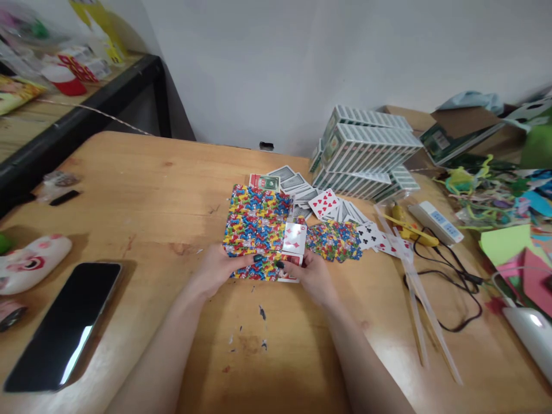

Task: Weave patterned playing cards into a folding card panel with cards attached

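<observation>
A panel of brightly patterned cards (256, 221) lies in front of me, with red, blue, yellow and green figures all over it. My left hand (213, 270) grips its near left edge, thumb flat on top and the other fingers hidden underneath. At the near right corner my right hand (317, 276) pinches it, thumb over the white edge of a face card. A queen of diamonds (295, 237) shows face up along the panel's right side. Just right of that, a loose pile of cards with the same pattern (334, 240) rests on the table.
Behind the panel are a red-and-green card box (264, 182) and fanned cards (297, 187). Stacked card boxes (371, 146) stand by the wall. A yellow glue gun (407, 224), glue sticks (431, 322) and a power strip (435, 221) lie right, a phone (64, 325) left.
</observation>
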`<state>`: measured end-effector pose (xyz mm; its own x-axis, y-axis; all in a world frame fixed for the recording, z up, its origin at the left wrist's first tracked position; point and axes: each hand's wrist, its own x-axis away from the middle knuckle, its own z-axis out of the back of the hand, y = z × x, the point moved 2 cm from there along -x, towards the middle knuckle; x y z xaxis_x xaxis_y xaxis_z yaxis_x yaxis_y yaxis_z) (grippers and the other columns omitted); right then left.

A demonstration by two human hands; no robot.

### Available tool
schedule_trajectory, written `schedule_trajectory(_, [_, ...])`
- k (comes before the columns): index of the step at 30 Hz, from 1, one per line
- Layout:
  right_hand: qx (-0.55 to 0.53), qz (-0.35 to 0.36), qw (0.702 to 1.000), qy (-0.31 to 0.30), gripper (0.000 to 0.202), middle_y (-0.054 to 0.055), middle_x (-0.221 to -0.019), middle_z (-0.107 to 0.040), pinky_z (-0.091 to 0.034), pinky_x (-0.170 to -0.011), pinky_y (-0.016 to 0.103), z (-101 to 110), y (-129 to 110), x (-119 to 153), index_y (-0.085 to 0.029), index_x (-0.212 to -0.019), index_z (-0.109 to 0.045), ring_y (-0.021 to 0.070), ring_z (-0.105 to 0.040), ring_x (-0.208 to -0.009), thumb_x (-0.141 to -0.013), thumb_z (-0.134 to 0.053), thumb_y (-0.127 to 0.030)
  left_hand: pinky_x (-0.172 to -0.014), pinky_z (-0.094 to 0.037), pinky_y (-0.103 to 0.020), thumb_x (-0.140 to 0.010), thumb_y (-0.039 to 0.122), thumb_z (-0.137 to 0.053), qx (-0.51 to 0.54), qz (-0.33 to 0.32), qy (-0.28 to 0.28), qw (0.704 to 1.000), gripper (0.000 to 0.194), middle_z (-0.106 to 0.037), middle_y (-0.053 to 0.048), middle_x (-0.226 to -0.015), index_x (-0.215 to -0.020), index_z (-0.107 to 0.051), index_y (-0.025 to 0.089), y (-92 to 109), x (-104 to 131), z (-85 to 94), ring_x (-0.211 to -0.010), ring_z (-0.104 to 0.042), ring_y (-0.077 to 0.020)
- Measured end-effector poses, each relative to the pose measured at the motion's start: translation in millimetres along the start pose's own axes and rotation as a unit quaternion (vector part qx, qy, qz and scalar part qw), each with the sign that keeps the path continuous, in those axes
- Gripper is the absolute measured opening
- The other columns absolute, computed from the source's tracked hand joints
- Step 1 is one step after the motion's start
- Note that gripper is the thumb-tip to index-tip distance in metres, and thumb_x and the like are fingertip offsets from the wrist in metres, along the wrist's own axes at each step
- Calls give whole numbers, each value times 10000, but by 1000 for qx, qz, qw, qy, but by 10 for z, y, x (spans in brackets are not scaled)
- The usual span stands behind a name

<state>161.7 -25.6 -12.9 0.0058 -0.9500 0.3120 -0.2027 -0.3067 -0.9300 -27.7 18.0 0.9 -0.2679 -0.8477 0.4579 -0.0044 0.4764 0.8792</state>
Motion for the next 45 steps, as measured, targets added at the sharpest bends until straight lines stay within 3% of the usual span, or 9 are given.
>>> schedule_trajectory(7, [-37, -29, 998, -42, 262, 21, -721, -689, -475, -618, 292, 16, -19, 5, -162, -774, -663, 167, -615, -608, -539, -753, -236, -742, -497, -352, -513, 253, -742, -26, 13, -14, 999, 371, -714, -35, -833, -871, -687, 175, 37, 26, 0, -809, -645, -244])
schedule_trajectory(22, [-71, -63, 991, -95, 284, 29, -804, -703, -498, -694, 327, -62, -18, 67, -179, -863, -663, 195, -648, -699, -588, -724, -215, -727, -503, -355, -509, 289, -746, -50, 14, -52, 997, 364, -707, -42, -880, -855, -693, 186, 98, 93, 74, -793, -646, -248])
schedule_trajectory(27, [-80, -71, 990, -90, 334, 42, -821, -699, -501, -686, 318, -76, -14, 65, -169, -886, -650, 199, -648, -740, -573, -744, -237, -741, -496, -346, -519, 255, -739, -54, 17, -48, 997, 352, -708, -28, -869, -865, -692, 211, 110, 102, 100, -786, -647, -232])
schedule_trajectory(34, [-141, -63, 987, -42, 187, 28, -722, -685, -504, -580, 272, -8, -50, 20, -158, -783, -629, 148, -634, -600, -663, -689, -288, -699, -501, -342, -481, 258, -751, -55, 19, 19, 998, 215, -713, -41, -751, -670, -695, 173, 156, 65, 169, -698, -646, -229])
schedule_trajectory(40, [-197, -80, 977, -1, 149, 34, -661, -691, -518, -571, 279, -15, -107, 26, -165, -751, -622, 161, -650, -578, -658, -693, -257, -689, -500, -348, -451, 274, -763, -53, 27, 21, 998, 263, -713, -41, -749, -683, -695, 172, 159, 67, 164, -721, -644, -248])
schedule_trajectory(45, [-210, -104, 972, -25, 123, 48, -658, -694, -519, -548, 263, 10, -124, 27, -155, -657, -603, 162, -652, -581, -694, -655, -260, -693, -497, -347, -459, 269, -760, -44, 30, 16, 998, 242, -713, -37, -735, -675, -696, 181, 170, 74, 150, -739, -644, -257])
